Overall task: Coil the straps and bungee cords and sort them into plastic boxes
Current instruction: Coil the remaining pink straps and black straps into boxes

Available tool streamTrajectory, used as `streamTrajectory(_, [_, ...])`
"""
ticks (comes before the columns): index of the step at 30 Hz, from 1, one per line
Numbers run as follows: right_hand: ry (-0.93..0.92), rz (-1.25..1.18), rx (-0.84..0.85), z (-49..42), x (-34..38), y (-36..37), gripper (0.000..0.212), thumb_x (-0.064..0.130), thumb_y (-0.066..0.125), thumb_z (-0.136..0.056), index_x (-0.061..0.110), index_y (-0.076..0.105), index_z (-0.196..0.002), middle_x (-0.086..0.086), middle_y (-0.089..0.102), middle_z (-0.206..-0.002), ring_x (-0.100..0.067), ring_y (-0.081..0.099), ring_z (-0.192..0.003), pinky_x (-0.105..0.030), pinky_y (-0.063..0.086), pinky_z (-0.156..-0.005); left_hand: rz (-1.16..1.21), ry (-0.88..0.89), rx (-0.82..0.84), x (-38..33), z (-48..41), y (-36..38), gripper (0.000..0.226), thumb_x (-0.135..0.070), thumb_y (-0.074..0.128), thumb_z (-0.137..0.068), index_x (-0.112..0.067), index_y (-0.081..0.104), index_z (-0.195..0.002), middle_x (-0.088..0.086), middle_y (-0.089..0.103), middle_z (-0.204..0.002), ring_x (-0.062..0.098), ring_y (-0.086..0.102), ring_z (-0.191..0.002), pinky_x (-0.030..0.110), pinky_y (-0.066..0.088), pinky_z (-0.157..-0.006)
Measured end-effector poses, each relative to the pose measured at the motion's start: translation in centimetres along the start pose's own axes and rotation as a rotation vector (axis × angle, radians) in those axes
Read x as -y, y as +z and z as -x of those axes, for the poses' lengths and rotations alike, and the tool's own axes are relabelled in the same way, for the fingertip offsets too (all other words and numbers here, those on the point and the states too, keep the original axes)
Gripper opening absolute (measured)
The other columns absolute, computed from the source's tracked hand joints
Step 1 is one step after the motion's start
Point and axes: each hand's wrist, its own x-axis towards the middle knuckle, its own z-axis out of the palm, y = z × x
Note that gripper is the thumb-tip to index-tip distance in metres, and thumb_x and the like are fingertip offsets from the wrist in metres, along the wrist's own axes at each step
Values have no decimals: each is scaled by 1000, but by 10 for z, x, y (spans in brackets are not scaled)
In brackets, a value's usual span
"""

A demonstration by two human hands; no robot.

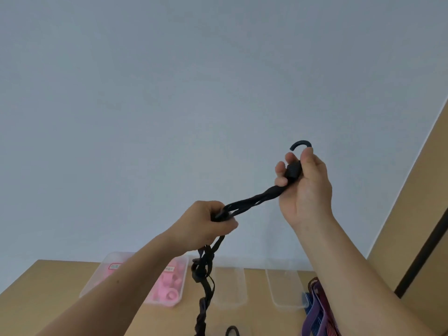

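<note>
both hands are raised above the tabletop (pixel 48 282). the left hand (pixel 206 221) is closed like a fist round the black bungee cord (pixel 252 202). the right hand (pixel 305 187), a little higher, has thumb and fingers curled round the cord's thick end piece, and the black hook (pixel 300 144) stands out above it. the rest of the cord hangs down twisted from the left hand, over the middle of the tabletop. at the near right corner lies a heap of purple and red straps (pixel 320 309). along the far edge stand a plastic box with pink rings (pixel 169 287), a clear box (pixel 229 287) and a second clear box (pixel 283 287) — behind them a pale wall (pixel 218 69).
</note>
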Motion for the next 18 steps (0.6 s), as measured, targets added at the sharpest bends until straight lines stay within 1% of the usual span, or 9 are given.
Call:
streamTrajectory(2, [32,-22,-24,-5,-1,1,17,34,56,-100,18,50,-97,-2,60,-82,-12,52,-50,-18,34,-39,20,-19,206,-4,7,-3,17,-28,73,-80,-19,61,-71,-4,50,-59,19,45,-57,28,39,-58])
streamTrajectory(3, [64,-22,-11,-5,-5,4,17,33,57,-99,18,51,-96,-2,59,-79,-10,48,-47,-17,32,-37,18,-11,306,-8,11,-4,14,-30,73,-78,-21,64,-74,-5,55,-63,17,50,-61,28,42,-63])
streamTrajectory(5, [151,17,69,-3,-14,9,16,31,60,-96,17,51,-94,-2,60,-72,-8,45,-45,-16,30,-35,23,12,367,-16,10,-5,29,-36,73,-75,-16,68,-96,-1,67,-82,14,61,-78,28,48,-76])
streamTrajectory(8, [261,122,190,2,-27,11,21,34,64,-91,15,57,-97,-1,63,-69,-10,48,-47,-16,31,-36,107,67,61,-37,-4,-14,58,-47,65,-75,-23,57,-127,2,70,-113,15,66,-104,36,50,-91])
streamTrajectory(10, [304,184,252,4,-29,11,26,37,69,-87,14,62,-97,0,65,-70,-11,49,-49,-17,32,-37,216,104,-86,-52,-13,-25,57,-48,58,-80,-24,54,-132,1,70,-112,17,68,-100,37,53,-87])
streamTrajectory(12, [321,285,304,4,-30,12,31,41,73,-78,15,67,-93,1,65,-71,-13,49,-50,-19,32,-37,164,151,-109,-64,-20,-34,44,-49,51,-88,-25,62,-124,-1,71,-104,16,69,-86,31,54,-75])
streamTrajectory(14, [321,401,342,2,-30,14,31,42,73,-77,15,69,-92,1,65,-75,-14,50,-51,-20,32,-38,-38,209,-109,-72,-24,-37,29,-45,49,-95,-27,71,-99,-7,71,-85,10,63,-68,24,49,-63])
streamTrajectory(16, [324,455,365,1,-31,14,31,41,71,-84,13,70,-96,0,67,-79,-16,51,-51,-22,33,-39,-210,253,-132,-77,-28,-39,33,-42,49,-99,-28,68,-77,-13,65,-67,4,56,-56,16,44,-57])
streamTrajectory(18, [341,450,384,2,-32,10,34,41,65,-91,10,68,-103,-2,70,-85,-18,54,-52,-23,37,-41,-257,279,-179,-77,-30,-43,37,-41,49,-101,-26,64,-71,-15,61,-57,2,52,-50,12,41,-51])
